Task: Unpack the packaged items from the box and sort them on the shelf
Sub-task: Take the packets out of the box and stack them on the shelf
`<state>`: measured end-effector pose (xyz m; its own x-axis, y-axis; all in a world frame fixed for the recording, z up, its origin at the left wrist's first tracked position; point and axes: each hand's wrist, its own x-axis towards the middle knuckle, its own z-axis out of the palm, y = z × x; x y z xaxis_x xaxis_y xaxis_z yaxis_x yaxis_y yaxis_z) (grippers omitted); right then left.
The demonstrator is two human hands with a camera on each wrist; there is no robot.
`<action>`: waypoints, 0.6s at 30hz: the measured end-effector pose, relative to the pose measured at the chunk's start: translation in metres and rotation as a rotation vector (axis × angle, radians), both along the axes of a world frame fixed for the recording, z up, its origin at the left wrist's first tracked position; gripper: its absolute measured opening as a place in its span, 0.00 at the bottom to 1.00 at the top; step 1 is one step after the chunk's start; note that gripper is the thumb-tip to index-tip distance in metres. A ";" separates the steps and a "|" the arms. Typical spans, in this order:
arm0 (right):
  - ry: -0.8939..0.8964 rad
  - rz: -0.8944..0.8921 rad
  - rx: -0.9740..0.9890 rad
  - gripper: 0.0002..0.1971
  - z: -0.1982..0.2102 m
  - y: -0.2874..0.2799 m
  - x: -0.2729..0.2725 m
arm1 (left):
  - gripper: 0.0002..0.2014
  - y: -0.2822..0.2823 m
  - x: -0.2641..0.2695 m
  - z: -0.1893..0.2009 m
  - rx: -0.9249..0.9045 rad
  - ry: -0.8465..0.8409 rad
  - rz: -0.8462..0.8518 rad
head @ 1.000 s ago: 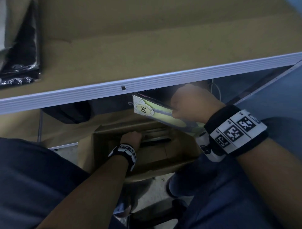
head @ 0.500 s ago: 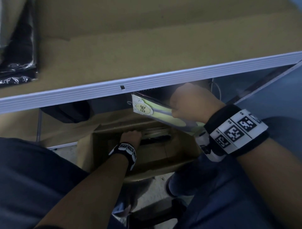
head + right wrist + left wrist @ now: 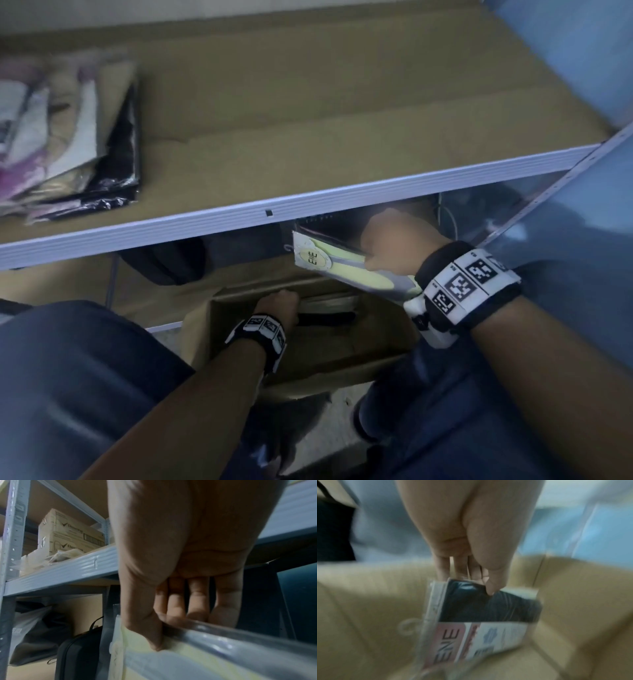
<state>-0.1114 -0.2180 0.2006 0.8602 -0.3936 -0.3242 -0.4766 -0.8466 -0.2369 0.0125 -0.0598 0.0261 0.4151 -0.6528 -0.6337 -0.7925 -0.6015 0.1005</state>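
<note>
Left wrist alone shows fingers (image 3: 491, 586) pinching dark packet (image 3: 489, 608).

Pale-yellow packet (image 3: 346, 265) (box (image 3: 342, 346) tan)

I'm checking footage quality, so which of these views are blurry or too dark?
Head view: dim below the shelf, the box in shadow, edges soft. Left wrist view: heavy motion blur, the packet and left hand smeared. Right wrist view: sharpest, though the right hand is close and dim.
</note>
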 end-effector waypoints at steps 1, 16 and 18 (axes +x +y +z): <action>0.004 0.000 -0.005 0.12 0.003 0.001 -0.003 | 0.12 0.000 0.001 0.010 -0.016 0.012 0.020; -0.117 -0.015 -0.213 0.14 0.094 0.033 -0.053 | 0.08 0.034 0.003 0.148 -0.493 0.087 -0.013; -0.139 -0.011 -0.234 0.11 0.110 0.033 -0.057 | 0.07 0.042 0.006 0.166 -0.551 0.076 -0.025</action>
<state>-0.1685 -0.1851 0.3109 0.8855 -0.4533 -0.1021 -0.4625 -0.8810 -0.0995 0.0183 -0.0180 0.1926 0.3612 -0.9053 -0.2236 -0.7842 -0.4246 0.4524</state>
